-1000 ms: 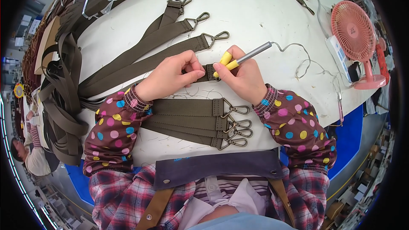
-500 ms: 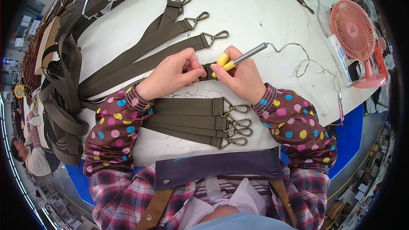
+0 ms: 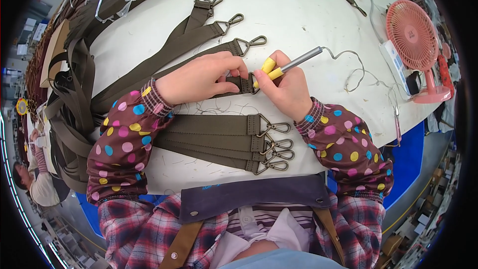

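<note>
A dark olive webbing strap (image 3: 245, 86) lies between my hands, its end fitted with a metal ring. My left hand (image 3: 206, 77) grips it from above, fingers curved over it and thumb along its near edge. In my right hand (image 3: 286, 87) is a corded pen-shaped tool (image 3: 301, 60) with a grey barrel and yellow grip, its front pointing at the strap end. Yellow covering (image 3: 268, 65) shows at that hand's index finger. Whatever hook is on this strap is mostly hidden by my fingers. Closer to me lie several straps (image 3: 214, 132) with metal snap hooks (image 3: 276, 128).
Beyond my left hand lie other hooked straps (image 3: 199, 39). Webbing hangs in a heap (image 3: 74, 119) at the left. A pink fan (image 3: 412, 34) and white power strip (image 3: 395, 65) stand at the right of the white table (image 3: 323, 25). A cord (image 3: 356, 62) trails from the tool.
My left forearm has shifted leftward, and that hand's fingers have spread forward over the strap. My right hand and the tool have moved slightly right, showing more of the strap's end ring.
</note>
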A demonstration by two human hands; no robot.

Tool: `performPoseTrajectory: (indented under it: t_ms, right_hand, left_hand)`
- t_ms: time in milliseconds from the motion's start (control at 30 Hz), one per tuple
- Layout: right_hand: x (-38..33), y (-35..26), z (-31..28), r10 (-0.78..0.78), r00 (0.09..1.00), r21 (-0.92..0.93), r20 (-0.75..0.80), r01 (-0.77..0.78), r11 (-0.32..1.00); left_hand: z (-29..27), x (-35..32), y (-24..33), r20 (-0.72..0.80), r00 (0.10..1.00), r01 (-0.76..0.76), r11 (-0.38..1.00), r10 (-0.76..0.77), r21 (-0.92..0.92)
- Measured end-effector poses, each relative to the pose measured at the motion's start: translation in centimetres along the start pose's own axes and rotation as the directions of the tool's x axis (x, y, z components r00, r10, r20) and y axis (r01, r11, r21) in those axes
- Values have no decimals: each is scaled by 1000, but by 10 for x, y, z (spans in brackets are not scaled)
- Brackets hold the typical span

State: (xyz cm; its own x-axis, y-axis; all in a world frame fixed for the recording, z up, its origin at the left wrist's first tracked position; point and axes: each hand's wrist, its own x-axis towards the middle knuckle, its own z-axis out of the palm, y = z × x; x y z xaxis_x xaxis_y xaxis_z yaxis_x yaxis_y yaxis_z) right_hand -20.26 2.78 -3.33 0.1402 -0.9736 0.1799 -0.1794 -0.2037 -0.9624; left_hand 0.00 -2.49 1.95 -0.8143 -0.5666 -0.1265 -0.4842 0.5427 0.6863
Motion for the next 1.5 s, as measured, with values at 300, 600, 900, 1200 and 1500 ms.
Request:
performPoseTrajectory:
  t_ms: [300, 600, 900, 1200, 1500]
  right_hand:
    - [0, -2, -1, 25, 999, -36, 37, -24, 999]
    - [1, -2, 0, 34, 998, -57, 58, -31, 998]
    - [1, -10, -3, 96, 990, -132, 100, -83, 988]
    - [1, -5, 1, 20, 999, -6, 30, -20, 1000]
    - [12, -1, 2, 1, 1000, -47, 24, 0, 999]
  left_hand:
    - [2, 19, -16, 87, 992, -79, 991, 88, -106]
    - [6, 14, -13, 11, 1000, -18, 998, 18, -68]
    - [8, 13, -14, 0, 999, -33, 995, 33, -92]
    - [10, 11, -15, -84, 996, 26, 984, -41, -176]
    - [16, 2, -13, -115, 956, 202, 891, -269, -406]
